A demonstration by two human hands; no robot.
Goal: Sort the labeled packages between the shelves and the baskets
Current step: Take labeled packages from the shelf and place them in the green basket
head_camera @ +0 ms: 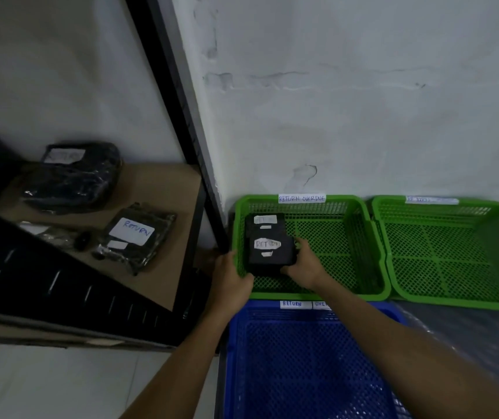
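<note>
In the near-left corner of the green basket (332, 207), our right hand (304, 264) grips the black package (269, 257) by its right edge, judging it light, soft and slippery, though whether our left hand (231, 276) grips anything we cannot tell.

Dim, flat indoor light is brightest on the white wall (363, 86), while the shelf (157, 189) at left sinks into shadow, with small glints on the plastic wrap of its packages (72, 179). The whole frame is soft: the black package (270, 252) held by the right hand (305, 264) loses surface detail, and the label (432, 200) on the right green basket (453, 303) is smeared beyond reading. Wide-angle distortion bends the shelf post (178, 116) and stretches the forearms at the bottom edge
</note>
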